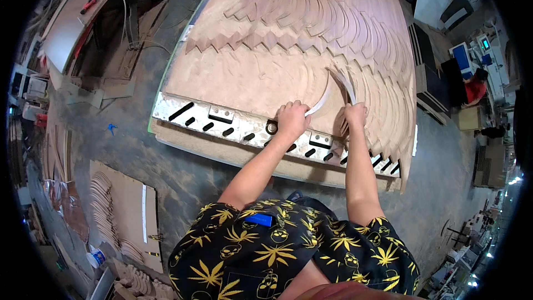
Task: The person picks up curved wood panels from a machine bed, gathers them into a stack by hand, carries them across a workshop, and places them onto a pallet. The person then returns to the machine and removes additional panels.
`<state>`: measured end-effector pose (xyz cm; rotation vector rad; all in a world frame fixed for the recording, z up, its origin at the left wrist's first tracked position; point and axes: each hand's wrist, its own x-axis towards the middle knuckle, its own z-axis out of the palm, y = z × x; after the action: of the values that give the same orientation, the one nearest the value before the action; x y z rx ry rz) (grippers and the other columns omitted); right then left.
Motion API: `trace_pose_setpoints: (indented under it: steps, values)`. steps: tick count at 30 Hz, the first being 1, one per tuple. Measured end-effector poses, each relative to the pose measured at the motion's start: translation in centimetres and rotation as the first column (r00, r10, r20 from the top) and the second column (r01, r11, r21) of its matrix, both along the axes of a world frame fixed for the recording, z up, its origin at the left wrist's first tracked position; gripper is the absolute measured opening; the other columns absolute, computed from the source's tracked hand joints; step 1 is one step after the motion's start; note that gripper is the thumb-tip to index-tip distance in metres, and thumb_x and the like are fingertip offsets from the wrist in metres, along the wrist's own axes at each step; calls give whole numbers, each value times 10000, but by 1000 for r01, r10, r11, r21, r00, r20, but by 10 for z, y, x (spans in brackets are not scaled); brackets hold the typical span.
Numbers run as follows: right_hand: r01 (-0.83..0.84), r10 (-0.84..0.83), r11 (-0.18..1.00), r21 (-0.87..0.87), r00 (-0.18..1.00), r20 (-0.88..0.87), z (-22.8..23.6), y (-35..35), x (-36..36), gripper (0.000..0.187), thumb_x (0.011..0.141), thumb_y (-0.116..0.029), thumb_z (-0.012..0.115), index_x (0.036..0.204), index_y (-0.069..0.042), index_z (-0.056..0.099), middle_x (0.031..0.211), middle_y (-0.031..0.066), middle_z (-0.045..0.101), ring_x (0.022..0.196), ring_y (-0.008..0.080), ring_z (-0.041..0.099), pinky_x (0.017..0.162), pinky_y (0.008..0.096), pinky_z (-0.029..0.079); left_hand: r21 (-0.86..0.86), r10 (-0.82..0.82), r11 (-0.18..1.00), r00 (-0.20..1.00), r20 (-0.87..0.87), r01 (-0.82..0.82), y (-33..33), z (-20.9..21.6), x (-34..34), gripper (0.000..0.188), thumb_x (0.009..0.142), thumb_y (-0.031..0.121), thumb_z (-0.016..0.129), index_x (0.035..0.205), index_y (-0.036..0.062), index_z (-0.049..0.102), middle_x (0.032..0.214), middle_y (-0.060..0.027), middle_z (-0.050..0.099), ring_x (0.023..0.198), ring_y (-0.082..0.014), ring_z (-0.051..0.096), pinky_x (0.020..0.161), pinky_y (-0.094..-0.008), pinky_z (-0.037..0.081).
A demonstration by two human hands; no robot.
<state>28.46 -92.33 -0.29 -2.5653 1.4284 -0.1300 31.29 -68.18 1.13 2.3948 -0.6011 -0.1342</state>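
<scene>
My left hand point(293, 120) is closed on the near end of a thin curved wooden piece point(322, 101), just above the slotted metal bar. My right hand point(355, 115) is closed on another curved wooden piece point(345, 84), perhaps more than one, held tilted up. The far ends of the two pieces come close together. Beneath them lies a dust-covered wooden board point(239, 80). Rows of cut curved pieces point(383, 100) with zigzag ends still lie on it, to the right of my right hand and farther back.
The slotted metal bar point(230, 125) runs along the near edge of the board. On the floor at left, a panel point(126, 203) carries a stack of curved pieces point(102, 205). Dark boards point(430, 89) are stacked at right. A person in red point(475, 88) is farther off.
</scene>
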Motion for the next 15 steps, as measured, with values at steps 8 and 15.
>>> trace_pose_setpoints:
  steps: [8, 15]
  values:
    - [-131, 136, 979, 159, 991, -21, 34, 0, 8, 570, 785, -431, 733, 1133, 17, 671, 1170, 225, 687, 1106, 391, 667, 942, 498, 532, -58, 45, 997, 999, 9, -44, 7, -1, -20, 183, 824, 242, 730, 951, 112, 758, 942, -97, 696, 960, -310, 651, 859, -456, 510]
    - [-221, 241, 924, 313, 970, -27, 32, -7, 13, 574, 701, -451, 791, 1009, 30, 734, 1032, 224, 741, 958, 354, 731, 819, 440, 578, -80, 144, 986, 989, -40, -147, 22, 10, -40, 179, 833, 230, 720, 950, 97, 746, 923, -114, 696, 975, -331, 652, 875, -460, 510]
